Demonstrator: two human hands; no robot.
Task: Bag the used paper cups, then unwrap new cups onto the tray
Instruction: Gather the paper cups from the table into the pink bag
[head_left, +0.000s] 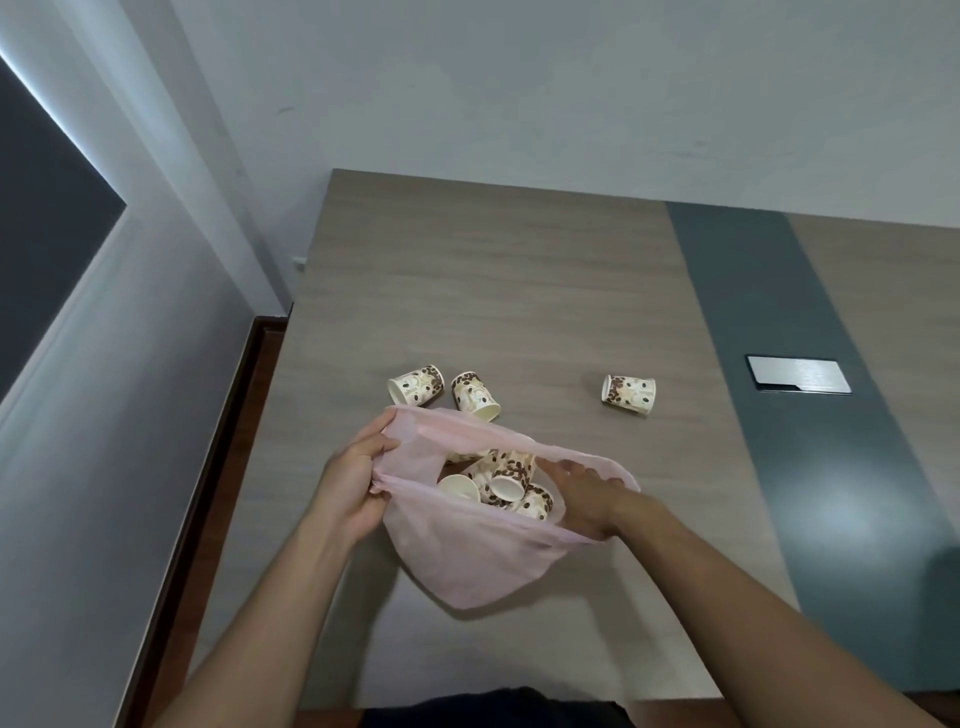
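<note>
A thin pink plastic bag (467, 561) lies open on the wooden table (493, 291). Several paper cups (506, 486) with a coffee-bean print lie inside its mouth. My left hand (353, 478) pinches the bag's left rim and holds the mouth apart. My right hand (584, 496) reaches into the opening at the right side, fingers spread against the far rim; nothing shows in its grasp. Two cups (415, 385), (475, 397) lie on their sides just beyond the bag. A third cup (628, 395) lies tipped over further right.
A dark grey-green strip (769, 332) runs across the table on the right, with a flat silver rectangular plate (797, 374) set in it. The table's left edge (291, 332) drops to a brown floor strip beside the wall.
</note>
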